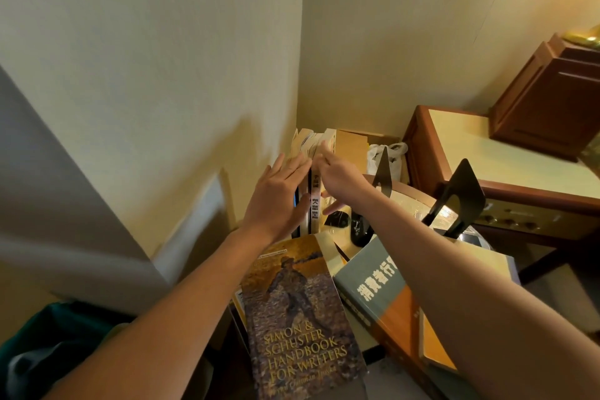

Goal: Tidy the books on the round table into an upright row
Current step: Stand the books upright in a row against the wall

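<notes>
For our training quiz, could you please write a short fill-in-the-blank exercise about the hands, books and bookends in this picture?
1. The left hand and right hand flank books that stand ___.
2. The Handbook for Writers lies ___, cover up, outside that row.
3. The number of black bookends standing right of the hands is ___.

Missing words: upright; flat; two

— What's shiny here?
— The handbook (298, 328) at bottom centre has a paper cover with a slight sheen. The round table (409, 202), centre right, has a glossy top that mirrors light.
— The bookend (461, 191) on it?
— Thin black metal, smooth, dull gloss.
— And the right side?
— The desk (418, 140) and cabinet (545, 101) are polished reddish wood. The wall (146, 58), upper left, is matt and finely textured. The bag (391, 153) looks like thin crinkled plastic.
</notes>
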Available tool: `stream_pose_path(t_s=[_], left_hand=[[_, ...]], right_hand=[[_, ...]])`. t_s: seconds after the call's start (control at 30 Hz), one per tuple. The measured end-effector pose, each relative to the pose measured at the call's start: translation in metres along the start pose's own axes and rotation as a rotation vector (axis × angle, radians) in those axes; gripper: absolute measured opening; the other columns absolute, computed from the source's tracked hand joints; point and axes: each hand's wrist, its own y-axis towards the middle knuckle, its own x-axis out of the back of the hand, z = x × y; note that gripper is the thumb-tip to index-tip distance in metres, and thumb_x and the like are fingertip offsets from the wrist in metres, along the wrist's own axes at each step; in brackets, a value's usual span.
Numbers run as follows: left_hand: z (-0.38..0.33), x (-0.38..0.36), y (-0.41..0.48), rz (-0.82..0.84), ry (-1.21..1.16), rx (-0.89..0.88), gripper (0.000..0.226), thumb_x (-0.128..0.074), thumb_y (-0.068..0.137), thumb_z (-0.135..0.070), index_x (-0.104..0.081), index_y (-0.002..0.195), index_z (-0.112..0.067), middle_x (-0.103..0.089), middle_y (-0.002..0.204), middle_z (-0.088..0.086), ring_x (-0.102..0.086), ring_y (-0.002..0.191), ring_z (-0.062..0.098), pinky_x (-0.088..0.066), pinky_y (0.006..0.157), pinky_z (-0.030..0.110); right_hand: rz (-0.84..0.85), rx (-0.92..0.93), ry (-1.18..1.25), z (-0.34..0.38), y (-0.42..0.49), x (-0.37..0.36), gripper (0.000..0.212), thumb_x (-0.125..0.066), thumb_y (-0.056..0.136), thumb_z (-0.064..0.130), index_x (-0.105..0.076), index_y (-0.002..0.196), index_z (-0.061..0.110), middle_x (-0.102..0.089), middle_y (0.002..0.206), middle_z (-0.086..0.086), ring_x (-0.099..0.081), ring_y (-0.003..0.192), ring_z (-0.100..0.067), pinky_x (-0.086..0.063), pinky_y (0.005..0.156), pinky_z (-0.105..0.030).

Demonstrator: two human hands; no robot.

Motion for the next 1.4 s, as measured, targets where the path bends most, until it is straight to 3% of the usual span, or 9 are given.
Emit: stream_pose_path(t_s=[0.1, 0.3, 0.43, 0.57, 0.73, 0.97, 1.13, 1.23, 1.4], left_hand=[[-0.001, -0.003, 0.002, 0.010, 0.027, -0.006, 0.064, -0.040, 0.101, -0.052, -0.035, 0.155, -0.019, -0.030, 0.163, 0.002, -0.017, 0.153, 0.030, -0.019, 0.124, 0.046], [0.001, -0.002, 0.006, 0.017, 0.004, -0.024, 0.053, -0.050, 0.106, -0.024, -0.034, 0.156, -0.017, -0.030, 0.162, -0.003, -0.019, 0.153, 0.022, -0.032, 0.119, 0.046], [0.004, 0.001, 0.005, 0.019, 0.002, -0.031, 0.062, -0.061, 0.100, -0.018, -0.033, 0.156, -0.015, -0.029, 0.162, -0.003, -0.022, 0.151, 0.018, -0.036, 0.114, 0.041], [0.007, 0.003, 0.004, 0.000, 0.008, -0.022, 0.068, -0.064, 0.096, -0.014, -0.032, 0.156, -0.016, -0.028, 0.161, -0.004, -0.026, 0.150, 0.018, -0.033, 0.113, 0.037], [0.010, 0.003, 0.001, -0.004, -0.009, -0.027, 0.067, -0.064, 0.097, -0.018, -0.031, 0.156, -0.018, -0.025, 0.162, -0.006, -0.026, 0.150, 0.017, -0.027, 0.113, 0.032], [0.005, 0.001, -0.004, 0.007, -0.020, 0.016, 0.063, -0.056, 0.101, -0.034, -0.031, 0.157, -0.021, -0.024, 0.165, -0.002, -0.017, 0.154, 0.020, -0.020, 0.119, 0.034], [0.002, 0.003, -0.007, 0.011, 0.033, -0.005, 0.061, -0.050, 0.103, -0.044, -0.031, 0.157, -0.020, -0.025, 0.165, 0.001, -0.017, 0.154, 0.026, -0.022, 0.124, 0.043], [-0.001, 0.005, -0.010, 0.019, 0.066, -0.012, 0.062, -0.045, 0.104, -0.049, -0.028, 0.158, -0.021, -0.021, 0.166, 0.001, -0.014, 0.155, 0.025, -0.018, 0.125, 0.044], [-0.012, 0.012, -0.015, 0.027, 0.096, -0.023, 0.067, -0.035, 0.103, -0.058, -0.026, 0.159, -0.022, -0.017, 0.167, -0.001, -0.010, 0.155, 0.024, -0.012, 0.125, 0.045]], right_hand=[[-0.015, 0.006, 0.024, -0.006, -0.004, -0.002, 0.054, -0.033, 0.108, 0.043, -0.009, 0.157, 0.047, -0.028, 0.162, -0.011, -0.054, 0.124, -0.040, -0.062, 0.059, -0.051], [-0.109, 0.059, -0.059, -0.012, -0.006, -0.003, 0.058, -0.038, 0.106, 0.047, -0.015, 0.159, 0.040, -0.038, 0.157, -0.014, -0.062, 0.111, -0.031, -0.064, 0.060, -0.043], [-0.174, 0.117, -0.113, -0.007, -0.003, -0.008, 0.047, -0.041, 0.105, 0.043, -0.032, 0.149, 0.030, -0.059, 0.131, -0.016, -0.065, 0.094, -0.030, -0.063, 0.069, -0.047], [-0.128, 0.115, -0.048, -0.002, -0.002, -0.008, 0.049, -0.046, 0.106, 0.039, -0.033, 0.149, 0.021, -0.056, 0.129, -0.014, -0.065, 0.090, -0.028, -0.057, 0.045, -0.031], [-0.102, 0.143, -0.056, -0.005, -0.006, -0.002, 0.053, -0.046, 0.107, 0.038, -0.028, 0.154, 0.021, -0.057, 0.123, -0.010, -0.060, 0.080, -0.013, -0.053, 0.042, -0.024], [-0.158, 0.193, -0.151, -0.009, -0.018, -0.001, 0.055, -0.041, 0.107, 0.040, -0.025, 0.158, 0.027, -0.049, 0.150, -0.012, -0.064, 0.110, -0.030, -0.058, 0.088, -0.045], [-0.171, 0.189, -0.182, -0.017, -0.023, 0.003, 0.061, -0.041, 0.106, 0.044, -0.019, 0.160, 0.027, -0.045, 0.155, -0.009, -0.063, 0.118, -0.030, -0.049, 0.097, -0.038], [-0.163, 0.170, -0.195, -0.020, -0.027, 0.006, 0.063, -0.041, 0.106, 0.046, -0.018, 0.161, 0.025, -0.038, 0.160, -0.008, -0.041, 0.143, -0.028, -0.036, 0.111, -0.036], [-0.163, 0.177, -0.188, -0.023, -0.039, 0.011, 0.064, -0.042, 0.105, 0.047, -0.018, 0.161, 0.026, -0.034, 0.162, -0.006, -0.032, 0.148, -0.029, -0.031, 0.116, -0.039]])
